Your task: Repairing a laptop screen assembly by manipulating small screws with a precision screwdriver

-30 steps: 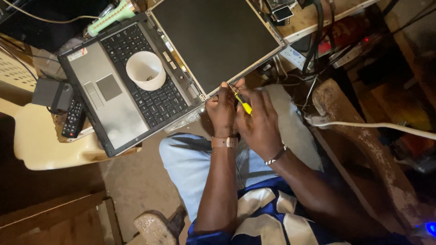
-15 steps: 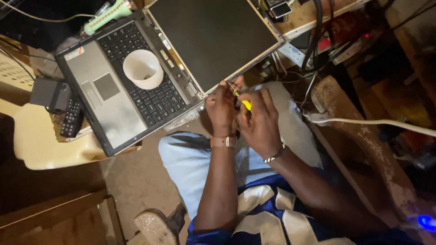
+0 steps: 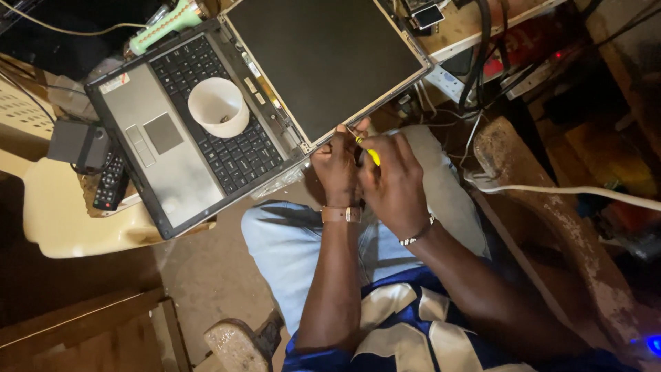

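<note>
The left hand [image 3: 339, 172] and the right hand [image 3: 391, 180] meet side by side at the near right corner of an open grey laptop [image 3: 227, 103] — both closed around a slim yellow-handled screwdriver [image 3: 367, 150]. The right hand is wrapped around the yellow handle; the fingers of the left hand pinch in at the thin metal tip, which points at the corner of the dark flat laptop screen [image 3: 323, 62]. The screen lies tilted back, its bare metal edge showing along the near side.

On the black keyboard stands a white round plastic cup [image 3: 218, 107], with something small and dark at its bottom. The laptop rests on a cream plastic chair [image 3: 62, 220] to the left, beside a grey power adapter [image 3: 77, 143] and a black remote control [image 3: 110, 182].

At the far left edge, just beyond the laptop, lies a pale green tool with a ribbed handle [image 3: 164, 24]. To the right, a white cable [image 3: 571, 190] runs across a worn wooden bench [image 3: 551, 227] — near a tangle of black cables [image 3: 482, 55]. The left wrist wears a brown strap; the right wrist wears a thin metal bracelet. The person's knees, in light blue trousers [image 3: 282, 241], sit under the hands.
</note>
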